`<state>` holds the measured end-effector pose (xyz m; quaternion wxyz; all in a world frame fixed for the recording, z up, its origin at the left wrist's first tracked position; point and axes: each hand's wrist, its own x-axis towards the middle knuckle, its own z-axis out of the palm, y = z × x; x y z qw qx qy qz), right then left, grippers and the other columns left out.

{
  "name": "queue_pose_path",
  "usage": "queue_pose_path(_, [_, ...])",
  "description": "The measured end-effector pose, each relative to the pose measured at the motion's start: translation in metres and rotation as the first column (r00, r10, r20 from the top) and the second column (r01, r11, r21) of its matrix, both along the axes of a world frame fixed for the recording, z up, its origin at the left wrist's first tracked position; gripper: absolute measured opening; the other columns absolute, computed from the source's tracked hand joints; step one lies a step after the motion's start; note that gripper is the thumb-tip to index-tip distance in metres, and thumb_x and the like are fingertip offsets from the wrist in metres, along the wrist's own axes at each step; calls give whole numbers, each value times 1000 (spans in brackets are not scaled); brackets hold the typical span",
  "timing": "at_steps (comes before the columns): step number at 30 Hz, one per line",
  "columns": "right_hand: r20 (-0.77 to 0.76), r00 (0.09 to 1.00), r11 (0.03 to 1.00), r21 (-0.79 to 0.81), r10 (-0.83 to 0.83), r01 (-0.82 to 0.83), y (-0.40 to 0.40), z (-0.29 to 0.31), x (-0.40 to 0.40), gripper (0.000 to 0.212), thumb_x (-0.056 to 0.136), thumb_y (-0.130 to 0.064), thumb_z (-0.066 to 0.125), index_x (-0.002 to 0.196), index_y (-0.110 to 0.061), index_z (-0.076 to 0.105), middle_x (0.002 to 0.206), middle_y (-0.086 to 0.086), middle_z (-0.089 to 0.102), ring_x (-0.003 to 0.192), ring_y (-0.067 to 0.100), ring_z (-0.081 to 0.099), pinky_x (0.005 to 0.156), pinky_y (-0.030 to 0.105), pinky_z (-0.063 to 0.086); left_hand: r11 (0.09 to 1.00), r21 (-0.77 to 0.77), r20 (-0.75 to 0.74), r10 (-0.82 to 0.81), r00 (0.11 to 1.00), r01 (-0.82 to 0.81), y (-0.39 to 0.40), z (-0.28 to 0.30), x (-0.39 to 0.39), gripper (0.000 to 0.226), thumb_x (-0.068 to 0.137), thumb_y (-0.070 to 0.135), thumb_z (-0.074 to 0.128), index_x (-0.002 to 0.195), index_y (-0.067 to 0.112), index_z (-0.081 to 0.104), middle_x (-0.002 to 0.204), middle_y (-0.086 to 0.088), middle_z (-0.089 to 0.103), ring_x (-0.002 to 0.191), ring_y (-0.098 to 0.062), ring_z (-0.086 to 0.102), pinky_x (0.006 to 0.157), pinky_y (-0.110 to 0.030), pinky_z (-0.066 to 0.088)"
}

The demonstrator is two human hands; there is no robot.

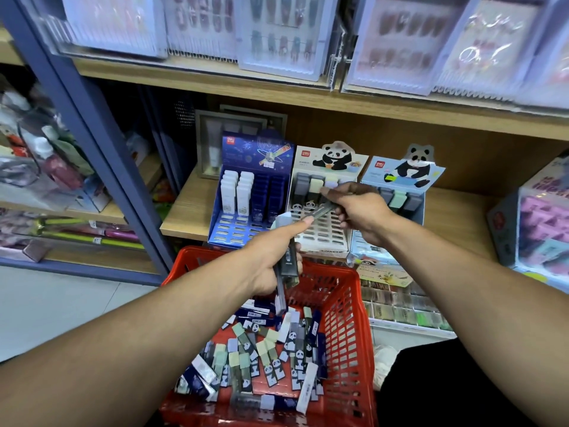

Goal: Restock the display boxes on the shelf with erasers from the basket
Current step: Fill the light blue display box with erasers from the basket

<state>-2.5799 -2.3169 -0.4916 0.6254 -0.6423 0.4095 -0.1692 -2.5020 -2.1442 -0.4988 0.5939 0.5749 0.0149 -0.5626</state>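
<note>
A: What do the erasers look like, and where are they?
B: Slim sleeved bars, many panda-printed, heaped in the red basket (345,306) below the shelf (184,208).
A: And the hands?
B: Left hand (271,257) grips several erasers (288,266); right hand (357,211) pinches one dark eraser (320,211) over the middle display box (323,238), one of three
</note>
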Motion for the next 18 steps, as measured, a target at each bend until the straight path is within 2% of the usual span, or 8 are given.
queue_pose_path(3, [11,999,999,14,-42,42,-6,-2,-3,31,83,-28,81,100,-5,69,73,9,69,54,17,64,48,25,53,1000,7,-20,9,1000,-9,1,-1,2,32,82,38,81,90,16,60,67,-2,52,49,-15,48,39,-21,44])
queue_pose_path(5, [-9,1000,999,31,-22,22,-9,-3,-1,25,90,-23,74,108,-6,68,88,11,75,65,21,72,54,26,58,1000,14,-24,13,1000,-13,-1,-2,5,33,84,36,80,96,15,58,67,-2,53,48,-15,49,39,-21,44])
queue_pose_path(8, [-55,998,999,-16,32,-33,-12,-7,4,12,101,-18,59,109,-12,66,107,11,75,85,27,75,64,32,62,1000,6,-40,24,999,-24,-2,-2,9,28,88,32,77,99,15,58,65,-3,54,49,-17,50,40,-22,45])
queue_pose_path(10, [-149,984,984,-137,95,-116,-12,-10,7,14,104,-16,51,112,-14,63,114,9,72,93,28,73,61,31,59,999,1,-59,33,998,-33,-2,-1,10,23,89,29,75,94,14,59,65,-4,54,50,-17,50,40,-22,45])
queue_pose_path(12, [-346,932,889,-383,113,-250,-10,-12,8,23,102,-6,46,114,-17,62,115,5,68,96,27,70,60,27,52,999,3,-67,47,997,-47,-2,0,11,21,90,26,75,89,13,59,66,-4,54,50,-17,49,40,-22,46])
queue_pose_path(14, [-452,888,761,-547,81,-348,-11,-14,10,28,100,-5,44,110,-23,62,116,2,68,98,24,66,69,26,48,999,4,-64,52,997,-52,-2,1,12,21,90,24,74,87,11,58,68,-5,54,50,-17,49,40,-22,46])
queue_pose_path(16, [-520,853,688,-600,53,-408,-12,-14,12,28,100,-10,46,108,-31,62,117,-1,70,100,23,65,79,29,52,999,2,-65,54,996,-54,-2,1,12,20,90,23,73,88,10,58,70,-5,53,51,-17,50,41,-23,47])
queue_pose_path(18, [-619,786,607,-625,-1,-491,-12,-10,15,29,100,-15,48,117,-33,63,114,0,70,100,25,65,82,32,53,999,5,-64,47,997,-47,-1,2,13,19,91,23,73,88,10,59,71,-6,53,52,-17,50,41,-23,47])
